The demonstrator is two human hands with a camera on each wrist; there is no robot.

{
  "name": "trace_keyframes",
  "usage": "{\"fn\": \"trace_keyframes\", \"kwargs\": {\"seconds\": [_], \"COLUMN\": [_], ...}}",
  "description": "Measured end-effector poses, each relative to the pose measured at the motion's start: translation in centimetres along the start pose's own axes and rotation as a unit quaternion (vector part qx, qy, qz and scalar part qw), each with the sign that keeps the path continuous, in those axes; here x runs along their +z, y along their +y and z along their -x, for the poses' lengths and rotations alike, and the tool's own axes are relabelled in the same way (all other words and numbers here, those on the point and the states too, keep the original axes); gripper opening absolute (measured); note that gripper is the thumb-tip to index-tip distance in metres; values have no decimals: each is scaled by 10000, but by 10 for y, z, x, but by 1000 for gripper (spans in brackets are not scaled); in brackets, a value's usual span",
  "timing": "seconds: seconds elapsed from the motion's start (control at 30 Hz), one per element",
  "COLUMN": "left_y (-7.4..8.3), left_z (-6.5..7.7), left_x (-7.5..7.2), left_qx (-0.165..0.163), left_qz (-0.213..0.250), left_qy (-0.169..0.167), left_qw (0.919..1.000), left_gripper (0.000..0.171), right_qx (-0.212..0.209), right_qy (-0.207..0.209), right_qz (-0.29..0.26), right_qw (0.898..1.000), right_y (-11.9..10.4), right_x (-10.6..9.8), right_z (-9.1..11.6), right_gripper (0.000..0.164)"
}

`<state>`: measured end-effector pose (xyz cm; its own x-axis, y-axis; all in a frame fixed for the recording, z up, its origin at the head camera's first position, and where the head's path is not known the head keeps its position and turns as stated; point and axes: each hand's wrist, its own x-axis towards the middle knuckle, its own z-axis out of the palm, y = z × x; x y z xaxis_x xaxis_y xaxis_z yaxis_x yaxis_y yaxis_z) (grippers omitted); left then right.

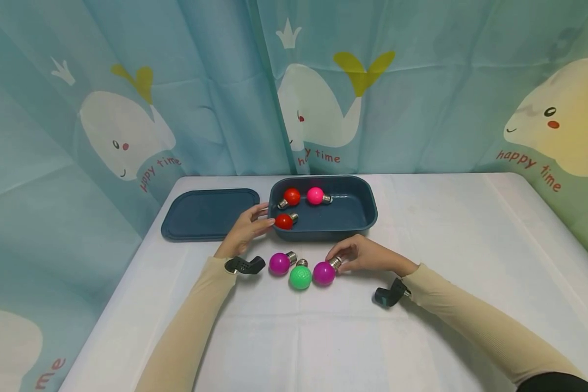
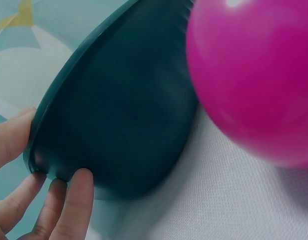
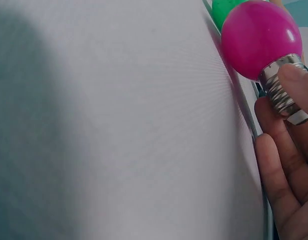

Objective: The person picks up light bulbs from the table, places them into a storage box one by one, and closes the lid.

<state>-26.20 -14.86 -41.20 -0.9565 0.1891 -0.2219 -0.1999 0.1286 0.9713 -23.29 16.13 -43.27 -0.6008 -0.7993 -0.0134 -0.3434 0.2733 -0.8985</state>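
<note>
My right hand (image 1: 365, 254) pinches the metal screw base of a magenta light bulb (image 3: 261, 37) between thumb (image 3: 297, 86) and fingers. The bulb is tilted, round end toward a green bulb (image 1: 300, 277). Another magenta bulb (image 1: 279, 264) lies left of the green one. At the left end of a dark blue box (image 1: 343, 236), my left hand (image 1: 245, 231) rests with extended fingertips (image 2: 80, 182) against the outer wall and rim. Inside the box lie two red bulbs, one near the back (image 1: 292, 196) and one in front (image 1: 283, 221), plus a pink bulb (image 1: 316, 196).
A flat dark blue lid (image 1: 206, 215) lies left of the box on the white-covered table (image 1: 451, 228). Behind the table hangs a light blue curtain (image 1: 225, 81) with whale prints. Each wrist carries a small black camera.
</note>
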Motion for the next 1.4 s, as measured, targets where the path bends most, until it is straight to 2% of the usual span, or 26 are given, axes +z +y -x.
{"fn": "trace_keyframes", "kwargs": {"seconds": [0.3,0.87,1.07,1.27,1.4], "left_y": [-1,-1,-1,-3,-1], "left_z": [1,1,1,1,2], "left_x": [1,1,0,0,-1], "left_qx": [32,-18,-1,66,83], "left_qz": [-9,18,-31,-42,-44], "left_qy": [-12,-5,-8,-69,-75], "left_qw": [10000,10000,10000,9999,9999], "left_gripper": [63,63,64,64,64], "right_qx": [67,162,343,475,413], "right_qy": [27,270,396,314,284], "right_qz": [-475,-262,-174,-325,-360], "right_qw": [9988,9992,9985,9978,9981], "right_y": [5,3,-2,-10,-14], "right_x": [-2,-10,-17,-24,-29], "right_z": [2,10,13,18,22], "right_gripper": [34,34,33,34,34]}}
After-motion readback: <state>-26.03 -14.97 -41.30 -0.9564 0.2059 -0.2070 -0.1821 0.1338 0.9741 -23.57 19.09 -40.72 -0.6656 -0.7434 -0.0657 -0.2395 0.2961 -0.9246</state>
